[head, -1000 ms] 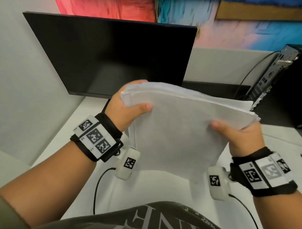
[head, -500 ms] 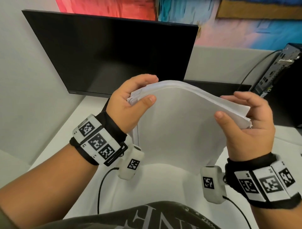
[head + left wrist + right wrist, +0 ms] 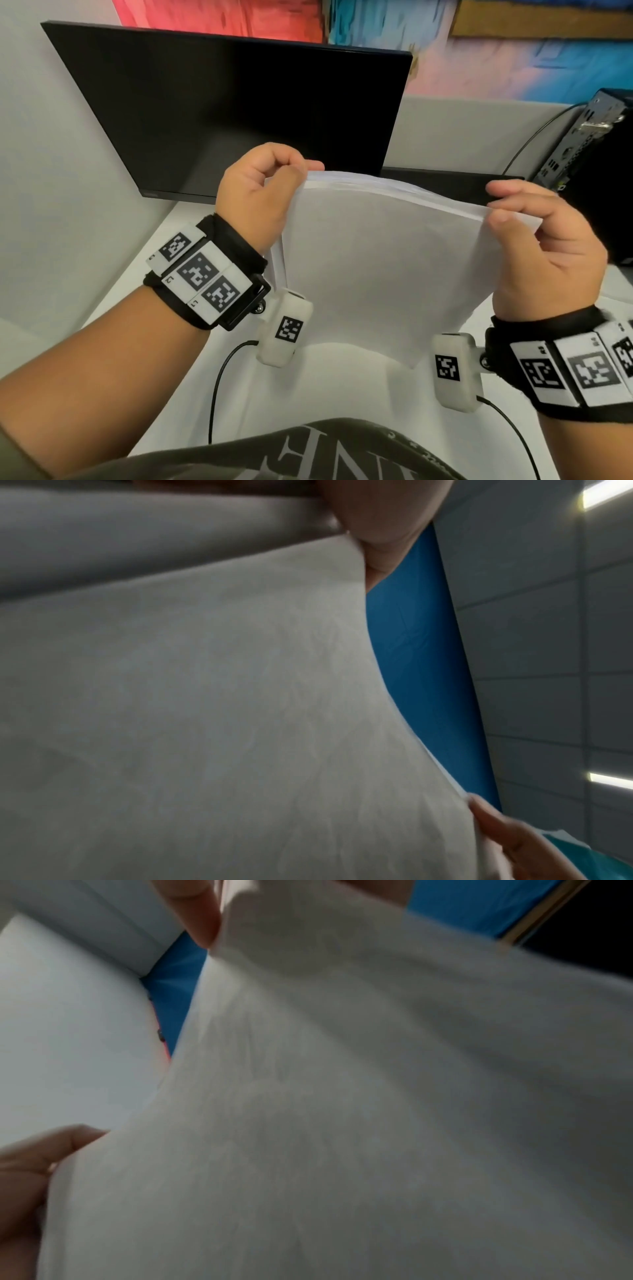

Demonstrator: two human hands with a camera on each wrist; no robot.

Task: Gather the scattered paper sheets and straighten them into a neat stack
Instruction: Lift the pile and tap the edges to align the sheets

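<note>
A stack of white paper sheets hangs upright in the air above the white desk, held by its top edge. My left hand pinches the stack's top left corner with thumb in front and fingers curled over the back. My right hand pinches the top right corner the same way. The sheets sag a little between the two hands. In both wrist views the paper fills most of the picture, with fingertips at its edge.
A black monitor stands right behind the stack. A dark computer case with a cable sits at the back right. A grey partition closes the left side. Wrist-camera cables trail over the desk near my body.
The stack has swung from lying tilted toward me to hanging upright. Both hands rose and shifted their grip from the sides to the top corners.
</note>
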